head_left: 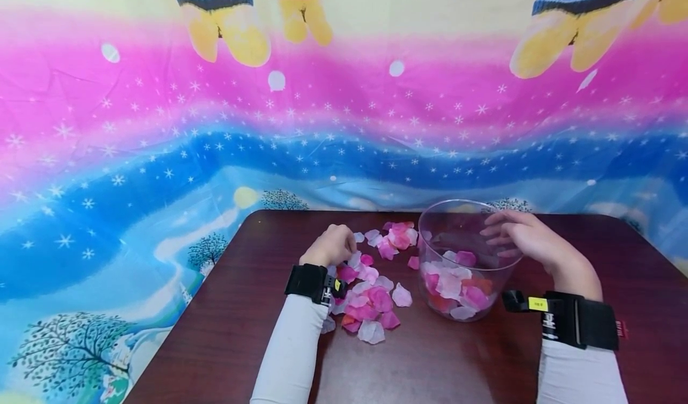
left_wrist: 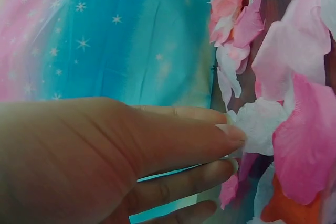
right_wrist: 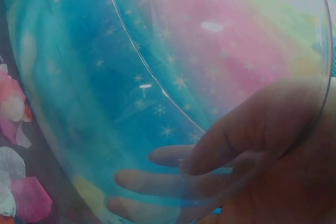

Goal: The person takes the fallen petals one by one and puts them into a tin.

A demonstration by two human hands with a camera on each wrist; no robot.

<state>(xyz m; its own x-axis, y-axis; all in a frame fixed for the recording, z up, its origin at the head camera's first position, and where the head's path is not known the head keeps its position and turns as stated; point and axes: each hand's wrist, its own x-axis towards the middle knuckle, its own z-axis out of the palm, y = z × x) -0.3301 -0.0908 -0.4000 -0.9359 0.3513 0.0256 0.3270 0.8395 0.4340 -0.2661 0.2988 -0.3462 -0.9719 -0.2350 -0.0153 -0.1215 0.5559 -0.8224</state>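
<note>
My left hand (head_left: 333,246) is at the left edge of a loose pile of pink, white and orange artificial petals (head_left: 378,299). In the left wrist view, its thumb and index finger pinch the edge of a white petal (left_wrist: 258,127), while the other fingers extend below. My right hand (head_left: 524,239) reaches over the right side of the rim of a clear plastic container (head_left: 466,265), fingers loosely extended at its mouth. In the right wrist view these fingers (right_wrist: 163,184) show through the transparent wall, holding nothing. More petals (head_left: 454,287) lie in the container's lower part.
A smaller petal cluster (head_left: 396,238) lies on the dark reddish-brown table (head_left: 376,374) behind the main pile, left of the container. A colourful patterned cloth (head_left: 344,123) hangs along the table's back edge. Both wrists carry black strapped cameras.
</note>
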